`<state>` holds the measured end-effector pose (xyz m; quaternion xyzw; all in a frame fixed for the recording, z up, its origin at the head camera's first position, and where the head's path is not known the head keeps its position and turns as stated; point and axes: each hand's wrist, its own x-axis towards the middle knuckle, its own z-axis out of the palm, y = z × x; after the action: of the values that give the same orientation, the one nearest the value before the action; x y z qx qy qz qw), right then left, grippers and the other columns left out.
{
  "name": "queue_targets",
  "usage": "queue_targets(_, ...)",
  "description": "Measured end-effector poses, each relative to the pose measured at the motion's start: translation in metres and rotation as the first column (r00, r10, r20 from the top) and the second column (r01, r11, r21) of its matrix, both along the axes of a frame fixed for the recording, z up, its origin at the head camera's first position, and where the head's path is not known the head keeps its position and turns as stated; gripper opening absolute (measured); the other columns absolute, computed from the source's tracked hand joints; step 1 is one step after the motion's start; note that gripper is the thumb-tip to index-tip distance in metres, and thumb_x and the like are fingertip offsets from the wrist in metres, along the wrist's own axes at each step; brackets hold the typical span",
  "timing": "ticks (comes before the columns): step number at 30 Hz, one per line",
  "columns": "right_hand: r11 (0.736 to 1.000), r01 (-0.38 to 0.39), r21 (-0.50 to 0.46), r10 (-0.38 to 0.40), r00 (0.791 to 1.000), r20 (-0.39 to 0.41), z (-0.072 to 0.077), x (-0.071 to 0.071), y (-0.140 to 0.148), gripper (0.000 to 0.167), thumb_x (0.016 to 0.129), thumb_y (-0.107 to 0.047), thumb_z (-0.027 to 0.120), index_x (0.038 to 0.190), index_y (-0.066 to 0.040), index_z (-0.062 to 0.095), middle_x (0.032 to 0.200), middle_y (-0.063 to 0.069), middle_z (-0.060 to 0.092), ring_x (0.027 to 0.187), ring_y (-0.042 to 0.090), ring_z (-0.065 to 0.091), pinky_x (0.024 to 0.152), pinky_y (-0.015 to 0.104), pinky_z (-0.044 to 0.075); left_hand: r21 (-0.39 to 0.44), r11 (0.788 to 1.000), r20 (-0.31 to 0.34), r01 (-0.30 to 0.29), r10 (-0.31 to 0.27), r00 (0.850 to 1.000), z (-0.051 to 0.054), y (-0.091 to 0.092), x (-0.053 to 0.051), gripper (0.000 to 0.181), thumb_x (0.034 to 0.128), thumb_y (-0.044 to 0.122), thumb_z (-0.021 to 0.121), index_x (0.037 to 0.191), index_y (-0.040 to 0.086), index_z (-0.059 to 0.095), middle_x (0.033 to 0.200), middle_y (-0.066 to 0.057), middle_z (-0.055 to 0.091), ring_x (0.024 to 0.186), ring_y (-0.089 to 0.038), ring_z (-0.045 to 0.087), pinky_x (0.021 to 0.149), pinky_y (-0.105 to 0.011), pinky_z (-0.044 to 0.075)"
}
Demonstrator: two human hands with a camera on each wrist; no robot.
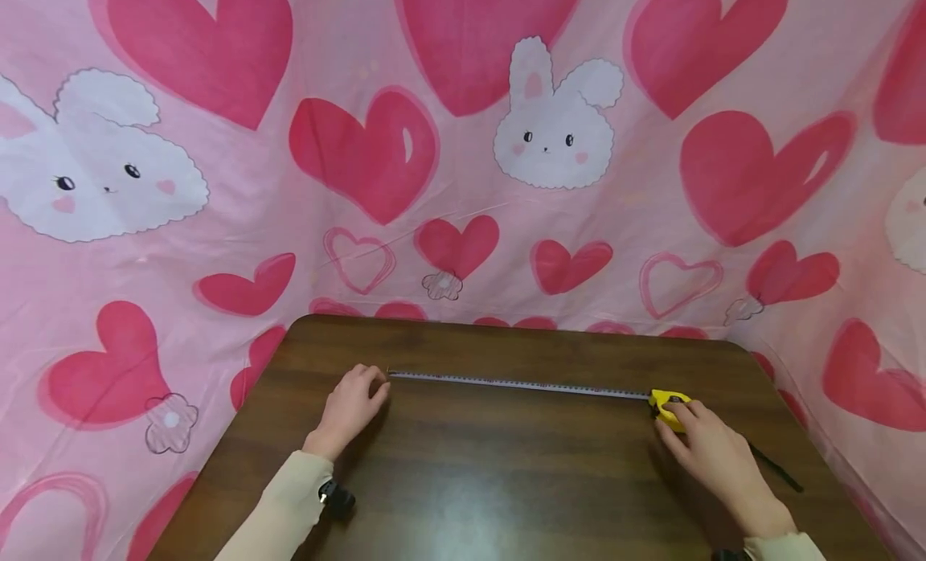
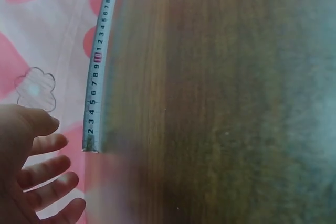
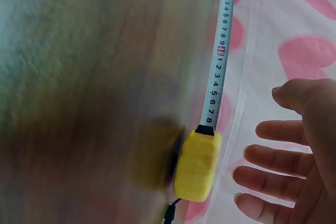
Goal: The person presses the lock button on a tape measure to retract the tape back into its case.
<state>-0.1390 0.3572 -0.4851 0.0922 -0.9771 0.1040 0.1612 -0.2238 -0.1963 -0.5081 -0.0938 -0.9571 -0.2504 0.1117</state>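
Note:
A yellow tape measure (image 1: 671, 400) (image 3: 197, 166) rests at the right of the table, its blade (image 1: 521, 384) (image 2: 93, 95) (image 3: 215, 77) drawn out leftward in a nearly straight line. Beside the blade's metal end hook is the left hand (image 1: 350, 410) (image 2: 39, 166), fingers relaxed and spread, with a gap to the hook in the left wrist view. Over the near side of the yellow case, in the head view, is the right hand (image 1: 723, 456) (image 3: 294, 153); the right wrist view shows its loose fingers apart from the case. Numbers around 48 show where the blade meets the case.
A black wrist strap (image 1: 776, 468) trails from the case toward the table's right edge. The dark wooden table (image 1: 463, 472) has rounded far corners. Pink cloth (image 1: 448, 191) with hearts and rabbits hangs behind it and at both sides.

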Motion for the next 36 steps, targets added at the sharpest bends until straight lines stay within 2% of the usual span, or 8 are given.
queue_targets(7,1.0,0.018,0.011,-0.018,0.999,0.048,0.007,-0.008,0.005,0.03,0.091,-0.022,0.077,0.111,-0.001,0.07,0.094,0.015,0.065,0.075,0.033,0.066,0.057,0.057,0.055,0.073,0.997,0.057,-0.015,0.011,0.998,-0.001,-0.005,-0.013,0.013,0.0951,0.017,0.076,0.104,0.01,0.069,0.101,-0.009,0.063,0.086,-0.026,0.06,0.077,-0.05,0.057)
queue_targets(15,0.999,0.042,0.028,-0.045,0.994,0.102,0.007,-0.019,0.011,0.036,0.093,-0.024,0.077,0.115,0.002,0.068,0.099,0.021,0.065,0.087,0.042,0.067,0.064,0.062,0.057,0.062,0.998,0.113,-0.02,0.013,0.994,0.006,-0.005,-0.024,0.022,0.095,0.015,0.075,0.111,0.008,0.062,0.101,-0.011,0.061,0.087,-0.027,0.059,0.082,-0.052,0.058)
queue_targets(19,0.996,0.067,0.05,-0.074,0.986,0.149,0.007,-0.022,0.015,0.043,0.091,-0.027,0.079,0.119,0.004,0.066,0.103,0.025,0.063,0.091,0.044,0.064,0.068,0.064,0.057,0.062,0.998,0.135,-0.009,0.001,0.991,0.008,-0.004,-0.029,0.03,0.096,0.016,0.074,0.12,0.006,0.059,0.111,-0.016,0.062,0.097,-0.033,0.063,0.089,-0.055,0.058)
queue_targets(25,0.995,0.079,0.065,-0.092,0.969,0.23,0.004,-0.025,0.021,0.055,0.091,-0.034,0.079,0.126,0.005,0.062,0.109,0.028,0.059,0.095,0.046,0.062,0.07,0.067,0.057,0.049,0.999,0.178,0.007,-0.015,0.984,0.003,-0.004,-0.031,0.045,0.0971,0.016,0.073,0.137,0.003,0.057,0.13,-0.023,0.06,0.116,-0.041,0.063,0.099,-0.061,0.052)
queue_targets(36,0.997,0.073,0.03,-0.079,0.95,0.303,-0.002,-0.031,0.029,0.066,0.091,-0.039,0.078,0.137,0.003,0.054,0.121,0.036,0.055,0.104,0.052,0.06,0.076,0.071,0.054,0.009,1.0,0.179,0.017,-0.018,0.984,0.003,0.004,-0.037,0.041,0.0968,0.015,0.073,0.134,0.003,0.06,0.125,-0.022,0.062,0.109,-0.038,0.063,0.096,-0.061,0.054)
